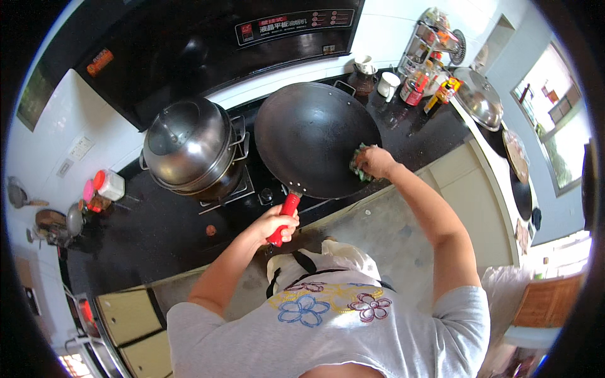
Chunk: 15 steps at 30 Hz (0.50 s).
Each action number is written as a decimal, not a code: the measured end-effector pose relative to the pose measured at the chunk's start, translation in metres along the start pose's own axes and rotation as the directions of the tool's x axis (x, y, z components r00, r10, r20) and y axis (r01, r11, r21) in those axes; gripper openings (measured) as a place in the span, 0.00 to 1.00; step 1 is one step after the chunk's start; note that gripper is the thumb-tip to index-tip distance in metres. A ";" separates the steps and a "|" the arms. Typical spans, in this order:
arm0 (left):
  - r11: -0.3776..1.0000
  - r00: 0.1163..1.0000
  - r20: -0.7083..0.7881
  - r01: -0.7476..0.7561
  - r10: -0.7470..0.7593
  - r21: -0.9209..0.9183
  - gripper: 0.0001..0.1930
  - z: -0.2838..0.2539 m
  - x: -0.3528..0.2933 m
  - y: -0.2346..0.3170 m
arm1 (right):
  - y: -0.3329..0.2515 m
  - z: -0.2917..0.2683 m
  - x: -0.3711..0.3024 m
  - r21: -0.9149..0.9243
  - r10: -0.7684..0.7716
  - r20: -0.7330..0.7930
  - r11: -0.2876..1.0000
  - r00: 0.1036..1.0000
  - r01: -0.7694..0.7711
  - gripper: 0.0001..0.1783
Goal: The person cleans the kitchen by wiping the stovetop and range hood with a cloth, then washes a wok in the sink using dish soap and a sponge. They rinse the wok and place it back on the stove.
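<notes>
A large black wok [312,132] sits over the stove, its inside dark and smooth. My left hand [277,225] is wrapped round the wok's red handle [290,205], which points toward me. At the right rim of the wok, my right hand [376,162] grips a crumpled greenish cloth [360,165] and presses it against the inner wall. Part of the cloth is hidden under my fingers.
Left of the wok, a steel steamer pot with a domed lid [186,142] stands on the other burner. Sauce bottles [417,85], a white mug [388,85] and a wire rack [423,47] stand at the back right. A red-lidded jar [110,184] is on the left counter [145,236].
</notes>
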<state>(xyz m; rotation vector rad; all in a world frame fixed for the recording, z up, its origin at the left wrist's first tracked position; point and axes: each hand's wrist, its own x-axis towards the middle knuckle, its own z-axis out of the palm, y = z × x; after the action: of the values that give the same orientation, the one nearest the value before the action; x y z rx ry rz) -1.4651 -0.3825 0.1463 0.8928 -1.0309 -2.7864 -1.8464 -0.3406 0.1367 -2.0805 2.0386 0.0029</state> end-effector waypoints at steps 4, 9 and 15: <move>0.992 0.997 0.013 -0.079 0.080 -0.103 0.10 -0.002 0.043 0.004 | 0.026 -0.019 0.049 -0.183 -0.073 0.026 0.980 0.997 0.077 0.12; 0.982 0.993 -0.019 -0.114 0.113 -0.150 0.10 -0.010 0.082 0.005 | 0.043 -0.025 0.089 -0.275 -0.014 0.076 0.961 0.997 0.034 0.11; 0.984 0.993 -0.052 -0.109 0.103 -0.144 0.09 -0.016 0.094 0.004 | 0.065 -0.007 0.106 -0.285 -0.019 0.055 0.958 0.998 0.034 0.10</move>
<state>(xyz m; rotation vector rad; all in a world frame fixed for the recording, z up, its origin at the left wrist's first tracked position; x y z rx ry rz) -1.5360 -0.4164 0.0920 0.8512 -0.8288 -2.6999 -1.9078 -0.4465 0.1164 -2.2458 2.0828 0.3649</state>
